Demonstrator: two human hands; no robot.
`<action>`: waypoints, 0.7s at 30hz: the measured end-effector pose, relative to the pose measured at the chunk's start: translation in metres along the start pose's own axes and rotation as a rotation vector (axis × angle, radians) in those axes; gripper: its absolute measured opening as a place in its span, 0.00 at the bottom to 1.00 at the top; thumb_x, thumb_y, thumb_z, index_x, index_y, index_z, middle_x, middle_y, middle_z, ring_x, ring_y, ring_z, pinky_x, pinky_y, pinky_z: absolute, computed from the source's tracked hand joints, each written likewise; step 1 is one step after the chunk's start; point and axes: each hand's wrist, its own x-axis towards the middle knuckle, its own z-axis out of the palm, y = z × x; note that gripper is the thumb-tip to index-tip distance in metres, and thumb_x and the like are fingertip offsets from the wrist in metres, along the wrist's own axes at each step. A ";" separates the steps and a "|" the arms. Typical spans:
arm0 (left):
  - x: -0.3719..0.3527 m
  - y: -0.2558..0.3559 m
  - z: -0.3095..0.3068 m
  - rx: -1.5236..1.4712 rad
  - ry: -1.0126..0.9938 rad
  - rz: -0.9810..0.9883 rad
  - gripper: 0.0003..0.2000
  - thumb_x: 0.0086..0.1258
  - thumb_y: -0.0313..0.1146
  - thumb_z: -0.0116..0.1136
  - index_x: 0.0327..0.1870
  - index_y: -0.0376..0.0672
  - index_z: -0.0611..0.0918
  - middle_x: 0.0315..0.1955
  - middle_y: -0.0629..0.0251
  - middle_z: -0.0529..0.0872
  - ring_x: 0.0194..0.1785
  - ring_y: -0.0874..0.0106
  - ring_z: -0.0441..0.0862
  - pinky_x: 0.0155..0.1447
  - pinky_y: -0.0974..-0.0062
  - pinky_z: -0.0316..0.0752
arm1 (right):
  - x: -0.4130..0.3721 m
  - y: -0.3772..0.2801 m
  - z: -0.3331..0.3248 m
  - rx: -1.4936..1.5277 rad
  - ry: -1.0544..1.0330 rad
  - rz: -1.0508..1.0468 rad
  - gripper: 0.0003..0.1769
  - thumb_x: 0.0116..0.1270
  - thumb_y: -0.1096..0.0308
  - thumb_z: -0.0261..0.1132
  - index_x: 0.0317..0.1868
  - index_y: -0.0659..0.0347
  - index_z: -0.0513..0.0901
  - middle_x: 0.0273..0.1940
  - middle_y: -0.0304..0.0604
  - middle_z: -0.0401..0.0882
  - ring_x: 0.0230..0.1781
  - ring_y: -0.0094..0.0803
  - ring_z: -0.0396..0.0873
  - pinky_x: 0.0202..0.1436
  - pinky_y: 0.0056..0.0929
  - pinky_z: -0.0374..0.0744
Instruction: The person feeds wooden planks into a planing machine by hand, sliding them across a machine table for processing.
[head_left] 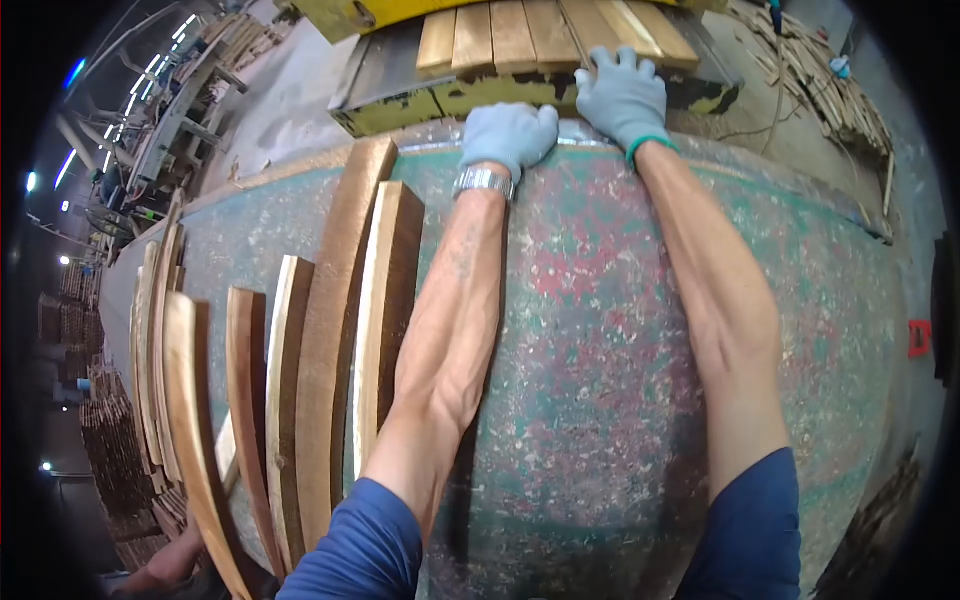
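At the machine (420,108), our right hand (624,98), fingers spread, likely steadies boards (523,36); for our left hand (505,137), we cannot tell.

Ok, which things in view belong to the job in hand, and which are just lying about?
Likely the job:
flat boards in the yellow machine, by the right hand
worktable
long boards along its left side

Seemingly just lying about:
wood heap on the floor, upper right
dark wood stacks, far left
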 end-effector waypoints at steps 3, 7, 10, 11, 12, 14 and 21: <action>0.000 -0.001 0.000 0.008 -0.013 -0.008 0.30 0.72 0.51 0.33 0.43 0.39 0.89 0.43 0.48 0.89 0.49 0.53 0.86 0.58 0.59 0.75 | 0.014 -0.005 0.003 -0.070 -0.032 0.015 0.23 0.70 0.46 0.56 0.58 0.49 0.79 0.56 0.50 0.76 0.55 0.51 0.75 0.58 0.53 0.70; -0.004 0.001 -0.001 0.024 -0.016 -0.056 0.30 0.73 0.51 0.33 0.41 0.39 0.89 0.42 0.48 0.89 0.48 0.53 0.86 0.56 0.60 0.76 | 0.024 -0.009 0.010 -0.125 -0.041 -0.008 0.27 0.72 0.41 0.52 0.60 0.48 0.79 0.56 0.50 0.76 0.58 0.47 0.75 0.59 0.53 0.67; -0.004 0.006 -0.004 0.014 -0.052 -0.058 0.29 0.73 0.50 0.34 0.42 0.39 0.89 0.43 0.47 0.88 0.49 0.53 0.86 0.57 0.60 0.75 | 0.025 -0.007 0.016 -0.145 -0.011 -0.022 0.29 0.73 0.39 0.49 0.59 0.49 0.79 0.56 0.49 0.78 0.59 0.47 0.75 0.62 0.54 0.67; -0.005 0.006 -0.002 -0.014 -0.032 -0.035 0.29 0.73 0.50 0.34 0.42 0.39 0.89 0.43 0.47 0.88 0.49 0.53 0.86 0.57 0.60 0.75 | 0.025 -0.005 0.017 -0.126 -0.049 -0.001 0.29 0.72 0.38 0.49 0.60 0.48 0.79 0.58 0.50 0.77 0.62 0.46 0.73 0.63 0.55 0.66; -0.004 0.001 -0.003 -0.030 -0.001 -0.015 0.29 0.73 0.50 0.34 0.42 0.39 0.89 0.43 0.47 0.88 0.50 0.53 0.86 0.58 0.60 0.74 | 0.030 -0.005 0.019 -0.096 -0.075 0.021 0.30 0.72 0.38 0.49 0.61 0.48 0.78 0.60 0.50 0.76 0.64 0.46 0.72 0.64 0.56 0.65; -0.002 0.002 -0.005 0.035 -0.011 -0.046 0.29 0.73 0.50 0.35 0.43 0.37 0.89 0.44 0.47 0.88 0.51 0.56 0.86 0.59 0.60 0.73 | 0.045 -0.010 0.016 -0.063 -0.178 0.055 0.33 0.72 0.36 0.47 0.66 0.47 0.76 0.65 0.51 0.73 0.69 0.45 0.67 0.70 0.57 0.59; 0.007 -0.007 0.036 -0.013 0.428 -0.001 0.12 0.69 0.41 0.51 0.38 0.48 0.86 0.35 0.56 0.86 0.44 0.55 0.83 0.52 0.54 0.71 | -0.040 -0.005 -0.066 0.336 -0.219 -0.226 0.34 0.68 0.45 0.60 0.70 0.52 0.70 0.68 0.52 0.70 0.73 0.50 0.61 0.75 0.51 0.57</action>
